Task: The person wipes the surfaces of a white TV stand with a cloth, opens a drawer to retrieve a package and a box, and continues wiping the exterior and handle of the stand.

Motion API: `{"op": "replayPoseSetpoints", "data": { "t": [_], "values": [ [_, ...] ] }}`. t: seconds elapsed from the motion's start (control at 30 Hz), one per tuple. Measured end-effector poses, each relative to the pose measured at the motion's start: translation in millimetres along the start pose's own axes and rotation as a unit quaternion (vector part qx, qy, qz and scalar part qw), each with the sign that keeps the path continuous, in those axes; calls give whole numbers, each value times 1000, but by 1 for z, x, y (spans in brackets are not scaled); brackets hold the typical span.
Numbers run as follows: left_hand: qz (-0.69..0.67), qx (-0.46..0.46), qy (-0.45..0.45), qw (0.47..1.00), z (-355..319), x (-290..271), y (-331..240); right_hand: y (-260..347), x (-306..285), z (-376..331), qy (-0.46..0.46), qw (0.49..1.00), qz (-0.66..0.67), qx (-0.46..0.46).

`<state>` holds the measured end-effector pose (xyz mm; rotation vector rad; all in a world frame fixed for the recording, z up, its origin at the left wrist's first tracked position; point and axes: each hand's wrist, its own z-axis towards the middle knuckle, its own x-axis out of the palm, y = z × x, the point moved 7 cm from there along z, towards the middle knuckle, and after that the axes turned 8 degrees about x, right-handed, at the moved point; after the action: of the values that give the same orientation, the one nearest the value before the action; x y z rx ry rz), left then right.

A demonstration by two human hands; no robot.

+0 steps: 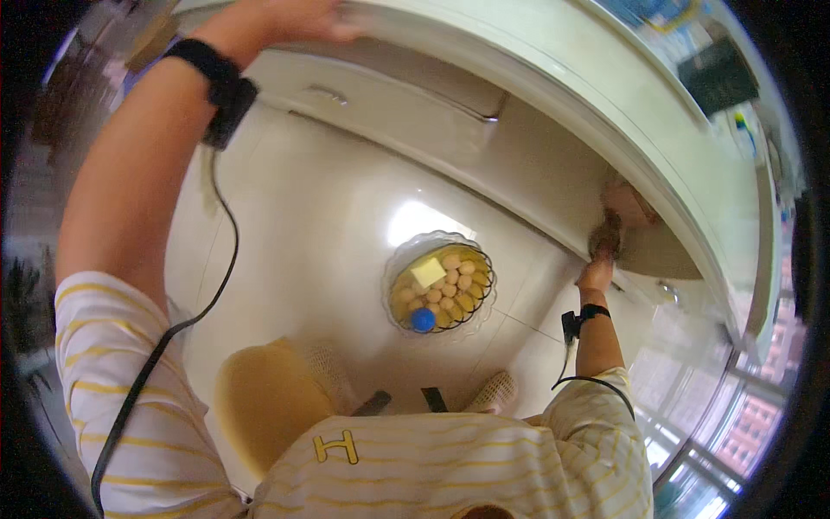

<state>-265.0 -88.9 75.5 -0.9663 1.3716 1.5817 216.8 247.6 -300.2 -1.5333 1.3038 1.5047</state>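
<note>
My left hand (313,19) lies at the edge of the pale countertop (484,39), partly cut off by the top of the picture. Its visible fingers are stretched out, with nothing seen in them. Low on the right, my right hand (598,264) reaches to the glossy cabinet front (527,164). Motion smears its fingers, and a brownish patch at their tips could be shaded fingers or something held; I cannot tell. On the floor between my arms stands a clear, scalloped-rim bowl (393,259). Inside it are several round tan things (450,290), a pale yellow block (427,272) and a blue round thing (423,319).
Pale tiles cover the floor (285,216). Metal handles (328,93) sit on the cabinet fronts. A dark box (718,76) stands on the counter at the far right. A black cable (226,277) hangs beside my left arm. My feet (494,392) are below the bowl.
</note>
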Motion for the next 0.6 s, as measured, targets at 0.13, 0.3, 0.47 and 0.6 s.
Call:
{"op": "replayPoseSetpoints", "data": {
  "t": [0.13,0.3,0.47,0.6],
  "values": [
    [-6,-81,-83,993,-46,9,-17,48,4,3,-112,991,-60,-42],
    [-134,-20,-4,991,-203,82,-66,190,-7,-84,133,904,406,10],
    [-197,-174,355,897,-395,182,-131,301,-102,-141,-50,921,263,-285],
    [-280,-314,455,785,-476,212,-200,374,-146,-180,-15,788,495,-366]
  ]
}}
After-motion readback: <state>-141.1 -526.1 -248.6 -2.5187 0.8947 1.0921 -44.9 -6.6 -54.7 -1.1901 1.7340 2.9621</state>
